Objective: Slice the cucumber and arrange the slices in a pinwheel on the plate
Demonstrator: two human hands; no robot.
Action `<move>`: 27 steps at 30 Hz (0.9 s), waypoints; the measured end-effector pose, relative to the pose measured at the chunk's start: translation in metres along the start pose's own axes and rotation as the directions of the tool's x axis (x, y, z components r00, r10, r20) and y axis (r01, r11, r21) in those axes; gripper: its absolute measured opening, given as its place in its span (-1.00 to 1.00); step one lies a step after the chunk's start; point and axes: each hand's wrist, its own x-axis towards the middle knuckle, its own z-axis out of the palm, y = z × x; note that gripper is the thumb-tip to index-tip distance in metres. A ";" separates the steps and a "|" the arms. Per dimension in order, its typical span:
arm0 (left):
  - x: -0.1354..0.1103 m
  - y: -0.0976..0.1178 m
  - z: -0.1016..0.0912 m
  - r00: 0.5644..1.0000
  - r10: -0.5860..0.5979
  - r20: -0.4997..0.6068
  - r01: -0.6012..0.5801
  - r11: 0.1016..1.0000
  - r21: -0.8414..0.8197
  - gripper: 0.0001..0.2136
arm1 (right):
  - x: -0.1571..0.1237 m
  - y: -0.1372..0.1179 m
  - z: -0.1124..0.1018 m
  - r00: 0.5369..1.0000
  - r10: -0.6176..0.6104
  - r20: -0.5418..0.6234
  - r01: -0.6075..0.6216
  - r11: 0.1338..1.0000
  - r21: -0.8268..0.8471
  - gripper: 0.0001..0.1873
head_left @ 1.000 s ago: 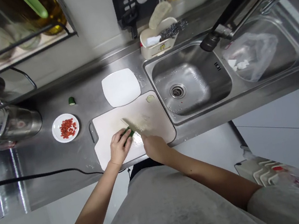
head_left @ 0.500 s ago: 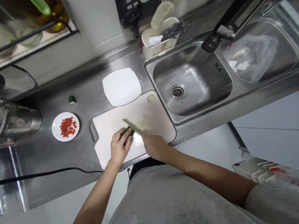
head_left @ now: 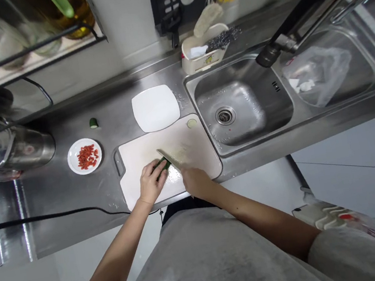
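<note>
On the white cutting board, my left hand presses down a dark green piece of cucumber, partly covered by my fingers. The handle of a kitchen knife is wrapped in my right hand. Its blade stands against the right end of the cucumber, close to my left fingertips. A pale round slice lies at the board's far right corner. Wet marks shine on the board near the blade.
Behind the board is a white square plate. To the left stand a small plate of red berries and a cucumber end. A steel sink adjoins the board's right. A black cable crosses the counter at left.
The whole view has shifted slightly. Both hands, the knife and the cucumber keep nearly the same places on the board.
</note>
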 end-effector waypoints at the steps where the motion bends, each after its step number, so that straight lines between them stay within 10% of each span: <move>1: 0.000 0.000 0.000 1.000 -0.007 0.003 0.007 1.000 -0.001 -0.70 | 0.000 0.000 0.002 1.000 0.000 -0.004 0.000 1.000 0.004 -0.70; 27: 0.032 0.038 -0.028 0.955 -0.290 -0.056 0.270 0.935 -0.231 -0.67 | -0.046 0.046 0.009 0.900 0.055 -0.433 -0.175 0.954 -0.244 -0.52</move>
